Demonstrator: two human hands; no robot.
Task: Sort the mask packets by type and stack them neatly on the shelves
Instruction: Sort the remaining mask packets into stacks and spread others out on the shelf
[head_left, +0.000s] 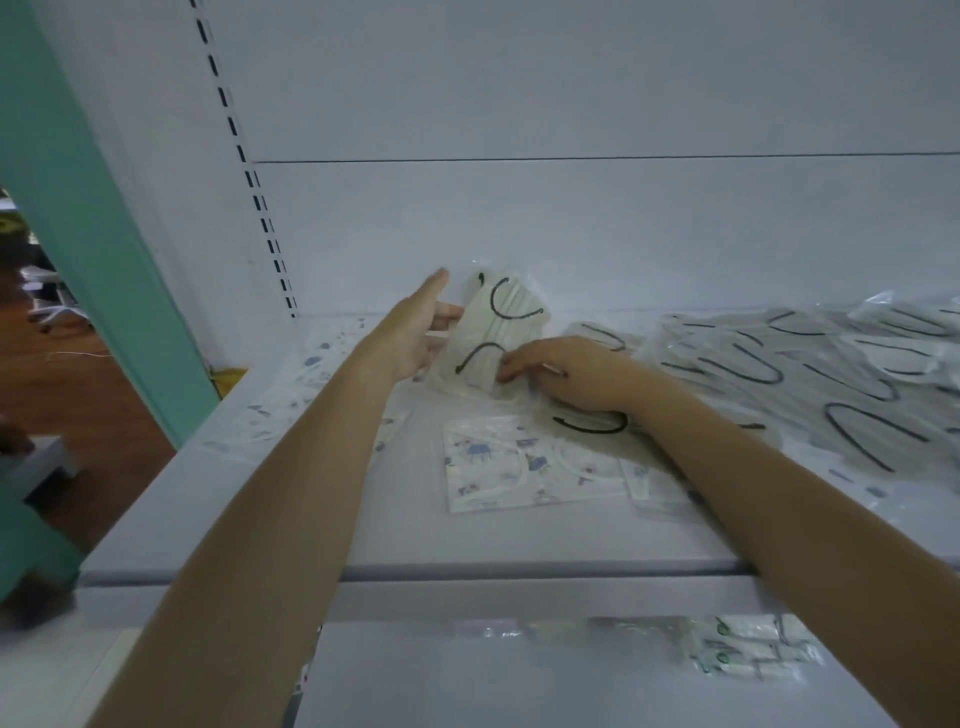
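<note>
A clear packet of white masks with black ear loops (493, 332) stands tilted on the white shelf (467, 540), near the back wall. My left hand (415, 332) has its fingers stretched out straight, touching the packet's left side. My right hand (561, 369) pinches the packet's lower right edge with curled fingers. A printed mask packet with blue cartoon figures (509, 467) lies flat in front of my hands. Another black-loop packet (592, 421) lies under my right wrist.
A loose heap of black-loop mask packets (810, 374) covers the shelf's right side. Printed packets (311, 374) lie at the left of the shelf. More packets (748, 649) show on the lower shelf. A teal post (88, 218) stands at left.
</note>
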